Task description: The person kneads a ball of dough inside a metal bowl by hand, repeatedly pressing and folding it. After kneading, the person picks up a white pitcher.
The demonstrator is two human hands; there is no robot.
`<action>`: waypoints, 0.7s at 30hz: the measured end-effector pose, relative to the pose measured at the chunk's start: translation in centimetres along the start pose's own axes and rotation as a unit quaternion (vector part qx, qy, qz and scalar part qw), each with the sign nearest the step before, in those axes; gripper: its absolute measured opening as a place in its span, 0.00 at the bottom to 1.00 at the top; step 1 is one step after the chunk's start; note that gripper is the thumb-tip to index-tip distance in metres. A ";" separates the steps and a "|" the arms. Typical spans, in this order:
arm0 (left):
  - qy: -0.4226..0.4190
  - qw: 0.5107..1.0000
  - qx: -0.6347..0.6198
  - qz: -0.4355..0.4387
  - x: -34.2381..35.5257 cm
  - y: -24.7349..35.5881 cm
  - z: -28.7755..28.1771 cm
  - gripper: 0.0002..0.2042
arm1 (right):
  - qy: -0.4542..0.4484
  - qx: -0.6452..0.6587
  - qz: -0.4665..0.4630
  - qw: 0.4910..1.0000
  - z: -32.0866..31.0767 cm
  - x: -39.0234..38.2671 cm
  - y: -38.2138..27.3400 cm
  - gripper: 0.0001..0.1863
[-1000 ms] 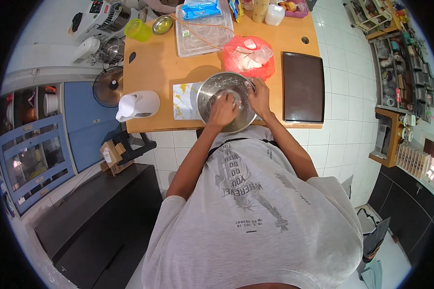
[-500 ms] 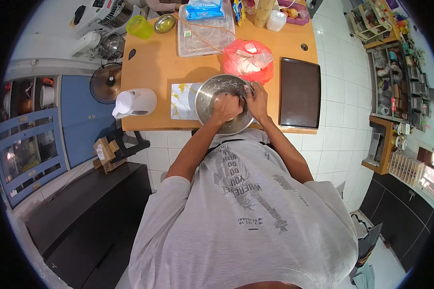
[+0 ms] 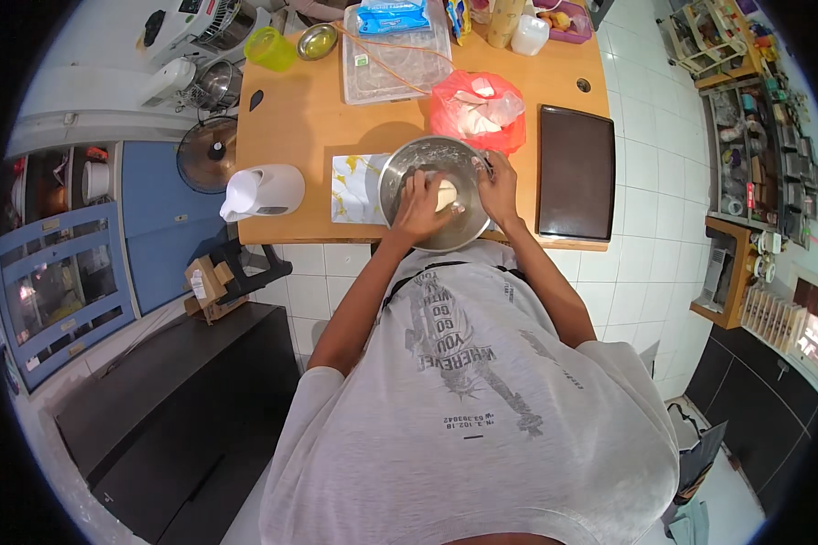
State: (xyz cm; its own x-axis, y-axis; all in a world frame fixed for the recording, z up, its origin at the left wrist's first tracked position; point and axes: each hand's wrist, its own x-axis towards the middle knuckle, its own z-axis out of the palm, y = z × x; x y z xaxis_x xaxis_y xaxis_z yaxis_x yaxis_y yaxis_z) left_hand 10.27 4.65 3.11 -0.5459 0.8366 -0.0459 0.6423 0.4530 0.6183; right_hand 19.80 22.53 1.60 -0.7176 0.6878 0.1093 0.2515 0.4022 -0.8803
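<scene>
A steel mixing bowl (image 3: 445,240) stands at the front edge of the table, its inner wall smeared with pale residue. Inside it lies a small, pale lump of dough (image 3: 446,194). My left hand (image 3: 418,209) reaches into the bowl, fingers apart, at the left side of the dough; the thumb is close to the lump's near edge, and whether it touches cannot be made out. With my right hand (image 3: 498,189) I grip the bowl's rim on the right side.
Behind the bowl sits a red plastic bag (image 3: 500,136) with white contents. A dark tray (image 3: 576,173) lies to the right. On the left are a patterned sheet (image 3: 354,189) and a white kettle (image 3: 277,189). A clear lidded container (image 3: 400,73) is farther back.
My left hand has lifted off the dough and shifted left, its fingers spreading, so the pale lump now shows. My right hand stays on the rim. The whole view has shifted slightly.
</scene>
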 end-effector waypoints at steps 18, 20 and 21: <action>-0.065 0.995 0.036 -0.068 5.5 1.8 3.0 0.12 | 0.006 0.027 -0.001 1.000 0.3 0.0 0.0 0.08; -0.024 0.996 0.027 -0.084 5.7 0.7 3.3 0.12 | 0.002 0.015 -0.006 1.000 0.3 0.0 -0.1 0.07; -0.001 0.998 0.007 -0.069 5.2 -0.3 3.6 0.12 | 0.005 0.024 -0.019 1.000 0.5 0.0 -0.4 0.07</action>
State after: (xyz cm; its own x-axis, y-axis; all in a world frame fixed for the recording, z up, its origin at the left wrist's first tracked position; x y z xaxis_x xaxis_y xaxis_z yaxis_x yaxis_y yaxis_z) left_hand 9.20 9.95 -0.13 -0.6294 0.7659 -0.1314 0.5675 0.5685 0.5956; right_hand 19.42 22.07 1.74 -0.7198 0.6786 0.1464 0.1937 0.3988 -0.8964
